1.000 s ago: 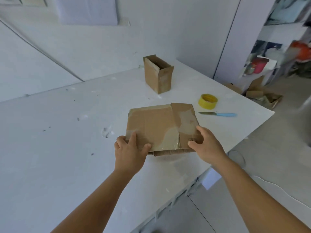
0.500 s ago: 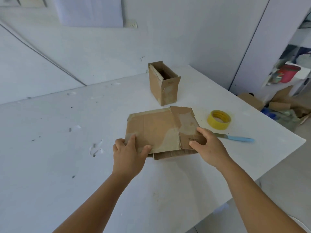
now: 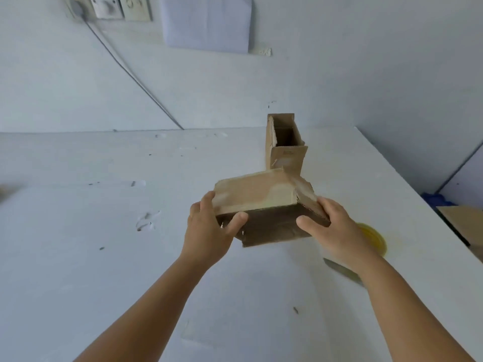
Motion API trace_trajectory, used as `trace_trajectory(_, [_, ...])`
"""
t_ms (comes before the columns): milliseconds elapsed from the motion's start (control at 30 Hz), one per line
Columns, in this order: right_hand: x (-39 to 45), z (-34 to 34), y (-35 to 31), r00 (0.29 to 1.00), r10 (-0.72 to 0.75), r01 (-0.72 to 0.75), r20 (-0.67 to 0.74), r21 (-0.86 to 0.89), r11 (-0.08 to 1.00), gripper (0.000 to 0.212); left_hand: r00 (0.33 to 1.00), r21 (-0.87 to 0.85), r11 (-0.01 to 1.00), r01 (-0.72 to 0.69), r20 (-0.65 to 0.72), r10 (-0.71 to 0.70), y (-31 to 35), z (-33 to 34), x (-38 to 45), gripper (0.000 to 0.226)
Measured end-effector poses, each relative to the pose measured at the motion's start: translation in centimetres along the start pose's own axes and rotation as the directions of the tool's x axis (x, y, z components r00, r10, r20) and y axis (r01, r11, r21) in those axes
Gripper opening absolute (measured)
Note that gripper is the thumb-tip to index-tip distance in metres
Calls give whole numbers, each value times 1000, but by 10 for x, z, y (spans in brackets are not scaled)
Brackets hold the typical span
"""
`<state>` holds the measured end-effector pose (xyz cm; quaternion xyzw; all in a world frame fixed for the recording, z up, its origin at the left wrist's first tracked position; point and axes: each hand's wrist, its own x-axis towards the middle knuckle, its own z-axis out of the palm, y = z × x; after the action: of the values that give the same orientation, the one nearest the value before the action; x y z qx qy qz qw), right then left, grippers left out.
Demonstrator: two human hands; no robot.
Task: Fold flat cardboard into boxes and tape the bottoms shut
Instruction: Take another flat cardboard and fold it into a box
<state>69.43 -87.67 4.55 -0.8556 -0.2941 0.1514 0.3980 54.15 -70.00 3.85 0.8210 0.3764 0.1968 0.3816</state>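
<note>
Two bare hands gripped a piece of brown cardboard [image 3: 261, 202] above a white table [image 3: 78, 257], holding it clear of the surface. The left hand [image 3: 209, 231] clasped the near left corner, fingers over the pale upper panel and thumb pressed against the dark shaded side below. The right hand [image 3: 337, 231] grasped the opposite end, its thumb on the dark side and its fingers wrapped round the flap at the right. The cardboard was partly opened, its lighter top panel tilted toward the wall and a darker panel hanging beneath.

Behind it, farther back on the table, an assembled cardboard box [image 3: 285, 145] stood upright with its open top showing. A yellow tape roll [image 3: 373, 237] lay on the table just beyond the right wrist, partly hidden by it. A blurred, narrow object [image 3: 339, 270] lay near the right forearm, possibly a knife, though the blur left that unclear. A cable [image 3: 136, 79] ran down the white wall from sockets [image 3: 109, 6] at the upper left.
</note>
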Motion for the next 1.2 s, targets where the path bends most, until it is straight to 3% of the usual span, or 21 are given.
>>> trace_trajectory(100, [2,-13,3,999,-48,48,14,1,999,59,995,-125,992,1,-98,-14,14,4,-7,87])
trace_trajectory(233, [2,-23,9,995,-102,102,-15,41,994,46,968,-322,946,-29,-246,-54,21,8,-11,79])
trace_trajectory(333, [0,-24,9,988,-135,139,-80,48,989,38,964,-366,927,-80,-266,-22,27,10,-12,55])
trace_trajectory(467, [-5,-21,3,972,-162,170,-170,33,985,43,976,-263,954,-142,-197,91,26,8,-5,37])
trace_trajectory(600, [-5,-16,8,957,-214,213,-195,-25,977,71,968,-120,967,-226,-135,210,22,8,2,26])
trace_trajectory(667, [-4,-12,13,960,-187,181,-209,-44,982,82,977,-132,969,-208,-77,199,19,7,4,29])
trace_trajectory(733, [-4,-10,14,962,-148,143,-228,-42,989,84,972,-166,959,-231,3,235,19,7,6,48])
trace_trajectory(800, [-5,-11,10,957,-141,140,-254,-23,990,79,944,-183,941,-284,115,308,25,5,4,60])
trace_trajectory(900, [-5,-16,5,943,-111,115,-315,-5,993,55,894,-188,915,-356,217,392,31,4,3,46])
trace_trajectory(967, [-3,-20,4,941,-96,91,-323,-31,995,50,883,-131,923,-362,269,385,28,4,7,52])
trace_trajectory(1067, [1,-18,8,963,-62,45,-262,-70,997,49,902,-52,931,-362,234,363,14,11,13,67])
trace_trajectory(1200, [7,-17,15,953,-75,59,-292,-62,996,47,905,-71,918,-391,150,397,6,25,13,45])
